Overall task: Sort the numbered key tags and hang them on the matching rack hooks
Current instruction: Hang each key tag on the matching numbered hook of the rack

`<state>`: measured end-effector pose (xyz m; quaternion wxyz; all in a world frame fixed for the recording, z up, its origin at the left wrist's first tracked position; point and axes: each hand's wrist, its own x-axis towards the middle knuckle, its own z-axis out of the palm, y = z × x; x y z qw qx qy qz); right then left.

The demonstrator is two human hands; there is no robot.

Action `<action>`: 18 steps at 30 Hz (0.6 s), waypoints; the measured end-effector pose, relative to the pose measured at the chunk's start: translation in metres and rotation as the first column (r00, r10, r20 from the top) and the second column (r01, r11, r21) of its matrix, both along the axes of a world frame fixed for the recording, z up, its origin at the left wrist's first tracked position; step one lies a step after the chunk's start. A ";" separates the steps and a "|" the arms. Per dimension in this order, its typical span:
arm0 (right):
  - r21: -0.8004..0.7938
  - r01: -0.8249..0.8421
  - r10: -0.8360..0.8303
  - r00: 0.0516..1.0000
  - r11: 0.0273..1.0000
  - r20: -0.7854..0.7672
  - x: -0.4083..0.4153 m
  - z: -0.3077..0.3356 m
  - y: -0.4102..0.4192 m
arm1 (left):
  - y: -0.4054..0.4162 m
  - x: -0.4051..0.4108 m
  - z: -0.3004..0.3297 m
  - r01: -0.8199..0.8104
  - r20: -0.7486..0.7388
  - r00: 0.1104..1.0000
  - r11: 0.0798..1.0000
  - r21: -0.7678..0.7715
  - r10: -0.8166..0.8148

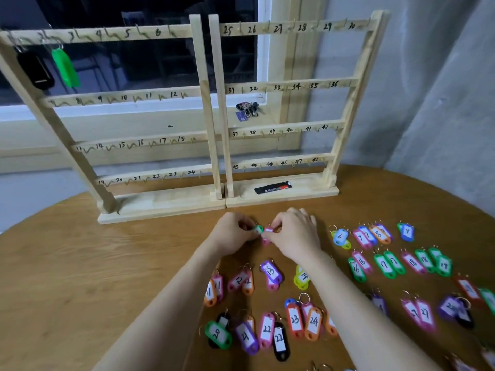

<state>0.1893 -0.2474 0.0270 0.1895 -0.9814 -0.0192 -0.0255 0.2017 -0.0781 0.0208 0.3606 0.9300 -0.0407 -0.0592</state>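
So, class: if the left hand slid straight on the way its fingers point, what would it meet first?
Probably the pink tag pinched by the right hand: the left hand, holding a green tag, points right, straight at it.

A round wooden counter (80,263) with visible grain fills the lower view. Behind it a window (128,62) shows dark panes, probably night outside, above a pale sill (107,113) and cream frame (284,76). To the right stands a grey wall (442,89).
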 end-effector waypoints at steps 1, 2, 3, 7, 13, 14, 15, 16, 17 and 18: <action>0.000 0.001 -0.001 1.000 1.000 -0.011 0.001 0.001 0.001 | 0.000 0.000 -0.001 -0.003 0.002 1.000 1.000 -0.003 0.003; 0.005 0.001 -0.001 1.000 1.000 -0.021 0.002 0.002 0.002 | 0.000 -0.001 -0.002 -0.003 -0.002 1.000 1.000 -0.006 0.003; 0.009 0.001 0.000 1.000 1.000 -0.031 0.003 0.002 0.002 | 0.001 -0.001 -0.002 0.003 -0.006 1.000 1.000 -0.009 -0.003; 0.028 -0.003 0.005 0.998 1.000 -0.063 0.006 0.002 0.006 | 0.006 -0.005 -0.005 0.038 0.022 0.999 0.998 -0.055 -0.036; 0.063 -0.046 0.050 0.997 0.997 -0.059 0.018 0.010 0.008 | 0.009 -0.011 -0.005 0.064 0.054 0.997 0.992 -0.107 -0.059; 0.077 -0.048 0.051 0.998 0.996 -0.042 0.019 0.011 0.008 | 0.010 -0.011 -0.004 0.070 0.050 0.997 0.991 -0.114 -0.065; 0.112 -0.046 0.049 0.998 0.993 -0.027 0.020 0.012 0.008 | 0.010 -0.010 -0.003 0.075 0.043 0.997 0.990 -0.119 -0.070; 0.166 -0.044 0.047 0.999 0.985 -0.016 0.019 0.014 0.009 | 0.010 -0.009 -0.001 0.075 0.036 0.997 0.990 -0.123 -0.072; 0.235 -0.043 0.047 0.999 0.971 -0.013 0.019 0.015 0.009 | 0.010 -0.009 0.000 0.074 0.026 0.997 0.990 -0.121 -0.072; 0.307 -0.043 0.050 0.999 0.951 -0.013 0.018 0.015 0.011 | 0.009 -0.009 0.001 0.072 0.018 0.997 0.991 -0.114 -0.071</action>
